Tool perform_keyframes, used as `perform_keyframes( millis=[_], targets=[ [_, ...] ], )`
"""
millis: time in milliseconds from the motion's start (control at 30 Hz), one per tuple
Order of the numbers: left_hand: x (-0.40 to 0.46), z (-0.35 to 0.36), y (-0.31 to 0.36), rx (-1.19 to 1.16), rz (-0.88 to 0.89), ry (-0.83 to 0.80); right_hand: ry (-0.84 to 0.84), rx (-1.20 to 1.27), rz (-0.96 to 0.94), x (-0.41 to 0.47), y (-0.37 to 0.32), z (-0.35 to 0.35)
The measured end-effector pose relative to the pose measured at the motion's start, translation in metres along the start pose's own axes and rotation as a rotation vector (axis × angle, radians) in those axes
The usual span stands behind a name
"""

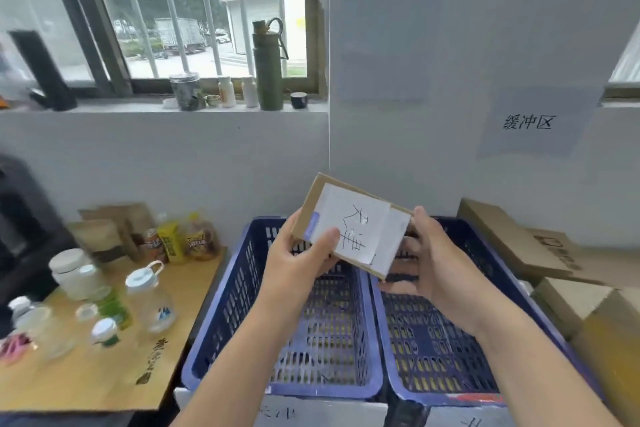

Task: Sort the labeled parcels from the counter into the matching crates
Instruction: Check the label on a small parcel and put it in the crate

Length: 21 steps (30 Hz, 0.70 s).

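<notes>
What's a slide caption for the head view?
Both hands, left hand and right hand, hold a labeled cardboard parcel above two blue crates.

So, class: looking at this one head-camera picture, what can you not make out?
- Crate labels: head view, cut off by the bottom edge.
- Right crate far end: hidden behind the parcel and right hand.
- Left hand fingers: hidden under the parcel.
- Table bottles: print blurred.

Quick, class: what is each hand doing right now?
Left hand: grips the labeled parcel, thumb on its label.
Right hand: grips the parcel's other end.
</notes>
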<state>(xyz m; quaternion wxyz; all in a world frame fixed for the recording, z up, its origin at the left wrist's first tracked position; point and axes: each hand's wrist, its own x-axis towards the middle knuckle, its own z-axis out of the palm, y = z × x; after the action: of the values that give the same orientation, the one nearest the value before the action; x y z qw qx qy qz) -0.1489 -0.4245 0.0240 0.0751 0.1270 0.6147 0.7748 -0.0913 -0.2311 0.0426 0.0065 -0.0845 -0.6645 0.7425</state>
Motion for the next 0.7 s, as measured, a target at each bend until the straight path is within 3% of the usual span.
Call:
perform_keyframes(
  millis=[100, 233, 367, 467, 567, 700],
  targets=[
    [0.003, -0.016, -0.002, -0.046, -0.003, 0.047, -0.075, -0.049, -0.108, 0.007, 0.007, 0.021],
    [0.006, -0.029, -0.011, -0.035, -0.073, 0.040, -0.001, -0.118, -0.203, 0.017, 0.010, 0.036],
    [0.010, -0.041, -0.013, 0.361, -0.027, 0.134, 0.140, -0.400, -0.235, 0.028, 0.007, 0.030],
    [0.014, -0.052, -0.006, 0.584, 0.097, -0.006, 0.138, -0.476, -0.214, 0.038, 0.010, 0.028],
    [0.017, -0.053, -0.005, 0.533, 0.052, -0.190, 0.114, -0.412, -0.219, 0.048, 0.018, 0.031],
    [0.015, -0.053, -0.019, 0.535, 0.066, -0.125, 0.146, -0.295, -0.199, 0.058, 0.037, 0.041]
  ],
)
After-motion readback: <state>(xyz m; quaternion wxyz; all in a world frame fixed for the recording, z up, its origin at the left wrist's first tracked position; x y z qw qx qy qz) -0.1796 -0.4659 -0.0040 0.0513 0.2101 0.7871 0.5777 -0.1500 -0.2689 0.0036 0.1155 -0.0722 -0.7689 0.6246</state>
